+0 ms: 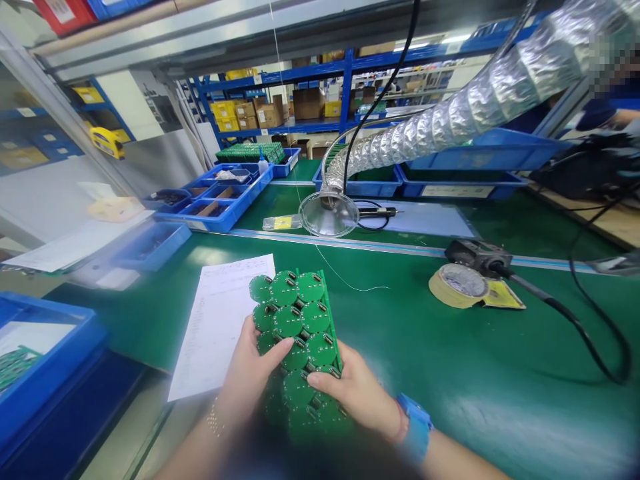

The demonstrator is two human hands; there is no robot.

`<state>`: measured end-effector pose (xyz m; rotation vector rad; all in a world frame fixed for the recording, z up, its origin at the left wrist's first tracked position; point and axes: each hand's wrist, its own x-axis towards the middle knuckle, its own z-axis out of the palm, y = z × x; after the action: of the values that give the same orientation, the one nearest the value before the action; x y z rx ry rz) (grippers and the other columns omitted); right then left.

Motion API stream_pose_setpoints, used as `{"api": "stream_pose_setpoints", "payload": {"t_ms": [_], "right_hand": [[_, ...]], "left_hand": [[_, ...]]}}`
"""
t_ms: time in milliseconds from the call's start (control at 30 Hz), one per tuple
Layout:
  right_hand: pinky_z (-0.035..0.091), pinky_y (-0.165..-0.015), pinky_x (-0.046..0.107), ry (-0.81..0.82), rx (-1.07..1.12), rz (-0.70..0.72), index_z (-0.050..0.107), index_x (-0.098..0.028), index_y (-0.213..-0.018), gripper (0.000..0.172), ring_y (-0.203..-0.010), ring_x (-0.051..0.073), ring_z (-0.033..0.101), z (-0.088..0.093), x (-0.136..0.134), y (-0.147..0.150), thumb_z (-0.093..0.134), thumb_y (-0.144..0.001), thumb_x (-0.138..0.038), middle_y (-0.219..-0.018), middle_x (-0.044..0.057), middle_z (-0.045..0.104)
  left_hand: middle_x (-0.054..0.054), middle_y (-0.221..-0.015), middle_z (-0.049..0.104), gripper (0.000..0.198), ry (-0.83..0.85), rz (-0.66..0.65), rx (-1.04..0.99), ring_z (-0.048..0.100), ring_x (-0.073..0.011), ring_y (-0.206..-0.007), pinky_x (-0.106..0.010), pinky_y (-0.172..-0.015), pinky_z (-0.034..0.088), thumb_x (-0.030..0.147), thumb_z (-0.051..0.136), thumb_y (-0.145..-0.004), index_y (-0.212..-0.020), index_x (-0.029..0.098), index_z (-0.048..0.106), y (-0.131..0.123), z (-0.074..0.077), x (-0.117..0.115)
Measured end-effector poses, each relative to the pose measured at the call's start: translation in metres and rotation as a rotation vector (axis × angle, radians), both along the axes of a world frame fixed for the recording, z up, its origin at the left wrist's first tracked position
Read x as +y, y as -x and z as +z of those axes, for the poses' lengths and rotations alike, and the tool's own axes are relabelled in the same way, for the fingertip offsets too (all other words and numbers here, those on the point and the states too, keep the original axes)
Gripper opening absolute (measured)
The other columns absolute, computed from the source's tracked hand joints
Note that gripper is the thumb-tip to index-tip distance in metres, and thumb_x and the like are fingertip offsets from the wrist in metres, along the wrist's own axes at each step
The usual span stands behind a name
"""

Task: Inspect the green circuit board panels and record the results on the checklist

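Note:
A green circuit board panel (pixel 301 320) made up of several round boards is held up over the near edge of the bench. My left hand (pixel 254 360) grips its left side, thumb on top and fingers underneath. From the right, my right hand (pixel 353 387) grips the panel's edge, its thumb also lying on the face. Small dark components dot the round boards. The panel's nearest end is dim and blurred. Beneath and left of it lies a printed paper sheet (pixel 213 327) on the green bench mat (pixel 390 347).
A tape roll (pixel 457 285) and a corded black device (pixel 477 257) sit at right. A funnel-shaped extractor hood (pixel 329 215) hangs from a foil duct (pixel 450 120). Blue divided trays (pixel 230 217) stand back left, a blue bin (pixel 50 373) near left. A pen-like black tool (pixel 377 212) lies behind.

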<state>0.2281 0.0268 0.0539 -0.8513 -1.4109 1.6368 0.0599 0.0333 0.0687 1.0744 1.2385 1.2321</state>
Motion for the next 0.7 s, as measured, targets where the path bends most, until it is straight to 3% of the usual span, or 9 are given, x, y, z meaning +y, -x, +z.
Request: {"api": "stream_pose_setpoints", "payload": {"t_ms": [400, 567, 700], "right_hand": [[0.042, -0.091, 0.038, 0.037, -0.004, -0.006, 0.046, -0.02, -0.119, 0.05, -0.107, 0.022, 0.05, 0.0, -0.001, 0.001, 0.062, -0.074, -0.036, -0.119, 0.006, 0.054], [0.041, -0.093, 0.04, 0.025, 0.02, -0.002, 0.046, -0.019, -0.119, 0.049, -0.105, 0.023, 0.051, 0.001, 0.0, 0.002, 0.062, -0.074, -0.032, -0.118, 0.007, 0.054], [0.041, -0.093, 0.041, 0.04, 0.027, -0.016, 0.047, -0.02, -0.116, 0.044, -0.104, 0.023, 0.052, 0.001, -0.001, 0.004, 0.062, -0.075, -0.029, -0.117, 0.007, 0.055]], "left_hand": [[-0.006, -0.114, 0.056, 0.046, 0.024, -0.027, -0.035, 0.052, -0.0218, -0.106, -0.036, -0.089, 0.041, 0.029, 0.062, -0.072, -0.113, 0.023, 0.045, 0.001, 0.002, 0.001], [-0.005, -0.117, 0.054, 0.058, -0.059, 0.068, -0.107, 0.051, -0.02, -0.106, -0.034, -0.089, 0.041, 0.029, 0.062, -0.071, -0.123, 0.028, 0.035, 0.008, 0.01, 0.018], [-0.006, -0.113, 0.055, 0.067, -0.072, 0.124, -0.044, 0.054, -0.0201, -0.101, -0.036, -0.089, 0.04, 0.029, 0.066, -0.067, -0.125, 0.029, 0.033, 0.01, 0.015, 0.034]]}}
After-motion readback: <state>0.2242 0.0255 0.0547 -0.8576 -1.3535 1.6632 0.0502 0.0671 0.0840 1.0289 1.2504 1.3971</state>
